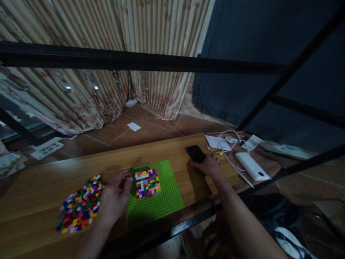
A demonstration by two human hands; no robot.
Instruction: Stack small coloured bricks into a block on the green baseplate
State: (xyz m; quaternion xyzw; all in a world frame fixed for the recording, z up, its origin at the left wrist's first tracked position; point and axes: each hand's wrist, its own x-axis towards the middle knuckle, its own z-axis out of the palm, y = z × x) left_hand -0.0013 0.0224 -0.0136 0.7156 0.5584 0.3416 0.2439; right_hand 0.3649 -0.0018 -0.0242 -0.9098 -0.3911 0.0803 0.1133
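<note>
Head view shows two hands (pixel 116 194) (pixel 211 166), one baseplate (pixel 169 194), one black slab (pixel 194 153).

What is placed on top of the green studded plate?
A squarish block of multicoloured bricks sits on the green studded plate. The plate's surface directly beneath the block is covered, so it cannot be seen.

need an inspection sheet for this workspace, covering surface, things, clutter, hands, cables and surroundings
Surface: wooden table, grain visible.
Things: loose coloured bricks piled left; multicoloured brick block on green baseplate.
Clutter: white device and white paper toward the right.
Hands: left hand between pile and block, fingers curled, grip unclear; right hand touching dark flat object, grip unclear.
Cables: white cable, loosely looped at right.
Surroundings: striped curtains, dark bars, tiled floor.
</note>
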